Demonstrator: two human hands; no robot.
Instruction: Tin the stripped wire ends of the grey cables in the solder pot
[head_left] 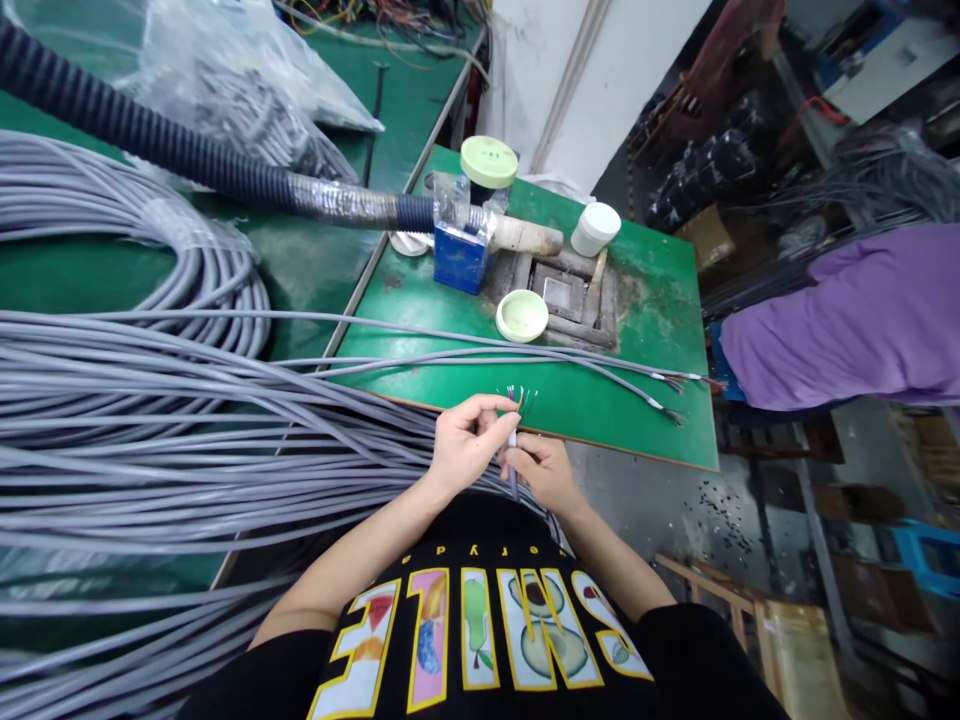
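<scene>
My right hand grips a grey cable just below its stripped end, close to my body. Thin coloured wires fan out from the top of that cable, their tips bare. Thumb and fingers of my left hand pinch at these wires; the fingertips partly hide which ones. Beyond my hands, a few more grey cables lie across the green table, their stripped ends near its right edge.
Bundled grey cables cover the left side. A ribbed hose runs to a blue box beside a small square pot, a pale green lid and a white tub. Someone in a purple top is at the right.
</scene>
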